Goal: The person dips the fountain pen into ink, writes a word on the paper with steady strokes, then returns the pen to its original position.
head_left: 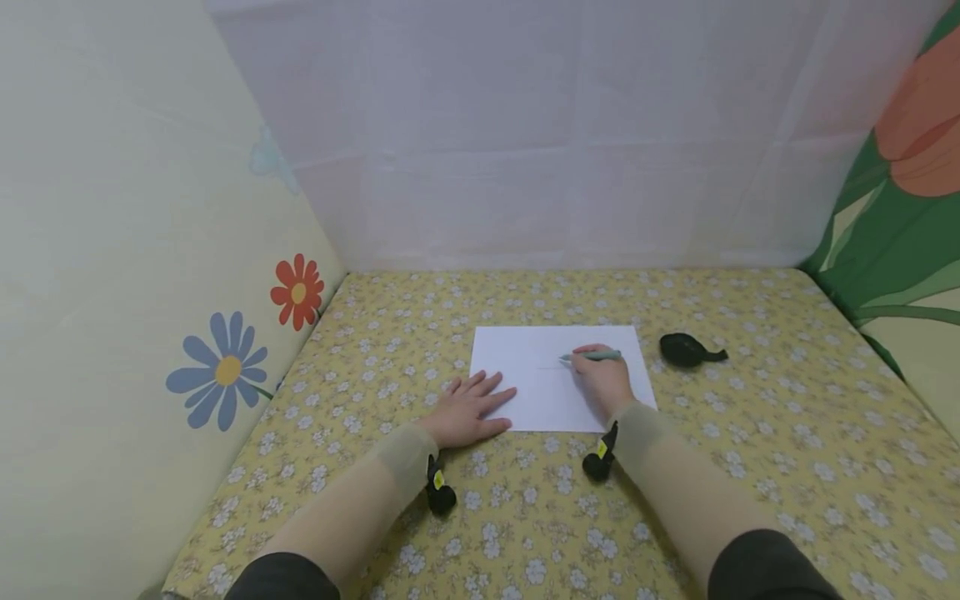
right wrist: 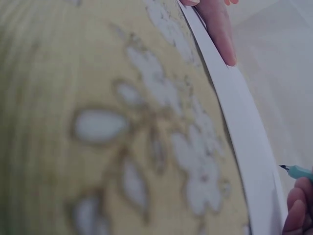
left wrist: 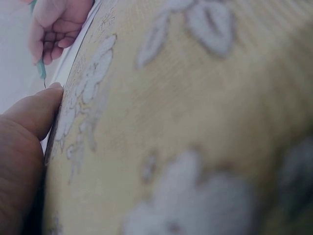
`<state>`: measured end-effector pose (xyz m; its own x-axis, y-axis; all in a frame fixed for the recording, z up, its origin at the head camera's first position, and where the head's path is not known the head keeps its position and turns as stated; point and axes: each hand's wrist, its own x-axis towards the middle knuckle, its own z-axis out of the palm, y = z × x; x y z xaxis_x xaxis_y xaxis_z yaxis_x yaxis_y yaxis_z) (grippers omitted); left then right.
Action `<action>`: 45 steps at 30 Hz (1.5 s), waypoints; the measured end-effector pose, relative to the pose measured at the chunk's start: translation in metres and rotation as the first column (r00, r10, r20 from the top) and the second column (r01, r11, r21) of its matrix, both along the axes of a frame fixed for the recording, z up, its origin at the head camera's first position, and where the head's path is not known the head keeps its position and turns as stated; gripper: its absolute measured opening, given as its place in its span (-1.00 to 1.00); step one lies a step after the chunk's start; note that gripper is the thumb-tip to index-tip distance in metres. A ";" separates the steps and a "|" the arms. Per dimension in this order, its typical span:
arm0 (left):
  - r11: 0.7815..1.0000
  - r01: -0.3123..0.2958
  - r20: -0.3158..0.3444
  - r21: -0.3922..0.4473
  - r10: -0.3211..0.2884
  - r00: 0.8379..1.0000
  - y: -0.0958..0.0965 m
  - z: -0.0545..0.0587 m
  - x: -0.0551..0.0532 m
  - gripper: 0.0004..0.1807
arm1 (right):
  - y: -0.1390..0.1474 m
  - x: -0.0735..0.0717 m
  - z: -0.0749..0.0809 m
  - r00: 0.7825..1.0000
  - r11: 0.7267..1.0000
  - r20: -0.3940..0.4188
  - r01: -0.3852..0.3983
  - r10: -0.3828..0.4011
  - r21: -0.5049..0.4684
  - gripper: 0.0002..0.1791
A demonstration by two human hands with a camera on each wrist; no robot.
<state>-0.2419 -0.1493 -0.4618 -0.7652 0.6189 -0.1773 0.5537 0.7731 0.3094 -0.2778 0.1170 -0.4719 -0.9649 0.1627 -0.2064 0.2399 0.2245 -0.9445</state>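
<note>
A white sheet of paper (head_left: 525,346) lies flat on the flowered cloth. My left hand (head_left: 468,410) rests on the sheet's lower left corner with its fingers spread. Over the right half of the paper, my right hand (head_left: 603,379) pinches a teal pen (head_left: 600,355) between thumb and fingers. The pen's tip points left, close over the sheet, beside a faint thin line. In the right wrist view the pen (right wrist: 298,171) shows a dark pointed tip, with curled fingers (right wrist: 296,208) just below. The left thumb (left wrist: 36,110) shows near the paper's edge in the left wrist view.
A black rounded object with a narrow tail (head_left: 682,350) lies right of the paper. Yellow flowered cloth (head_left: 375,350) covers the table. A pale curtain (head_left: 480,142) hangs behind it, and printed panels stand at left and right. Each wrist bears a strapped black camera.
</note>
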 end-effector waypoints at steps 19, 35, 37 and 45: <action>1.000 0.008 0.010 0.013 -0.008 1.000 -0.002 -0.002 -0.001 -0.31 | -0.004 0.000 -0.004 0.999 0.999 -0.005 -0.035 0.034 -0.014 -0.65; 1.000 0.000 -0.016 -0.002 0.000 1.000 -0.002 -0.010 -0.004 -0.31 | -0.009 0.000 -0.001 0.999 1.000 0.040 0.012 -0.011 -0.023 -0.69; 1.000 -0.002 -0.014 -0.002 0.001 1.000 -0.002 -0.010 -0.004 -0.31 | -0.008 0.000 -0.001 0.999 0.999 0.040 0.013 -0.011 -0.032 -0.68; 1.000 -0.002 -0.016 -0.003 0.002 1.000 -0.003 -0.011 -0.004 -0.31 | -0.007 0.002 -0.002 0.999 0.999 0.042 0.009 -0.007 -0.050 -0.69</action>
